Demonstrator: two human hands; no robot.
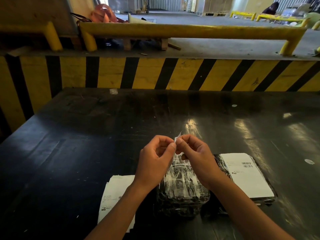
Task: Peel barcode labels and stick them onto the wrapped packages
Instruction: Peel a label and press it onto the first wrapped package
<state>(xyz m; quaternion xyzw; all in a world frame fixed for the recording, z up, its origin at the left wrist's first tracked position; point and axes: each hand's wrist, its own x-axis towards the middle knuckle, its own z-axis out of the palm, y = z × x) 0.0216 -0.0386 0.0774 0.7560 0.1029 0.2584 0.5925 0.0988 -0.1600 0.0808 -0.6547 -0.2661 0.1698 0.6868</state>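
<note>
I see both hands, left (156,159) and right (195,156), pinching a thin white label (177,138), fingers curled. The package (181,191) below is glossy black wrap.

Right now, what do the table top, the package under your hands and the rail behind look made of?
Table top: probably dark coated board or metal, smooth and glossy, since it mirrors light streaks. Package: something wrapped in clear crinkled plastic film, judging by the white glints on the creases. Rail: looks like metal tube painted yellow, worn dull in places.
</note>
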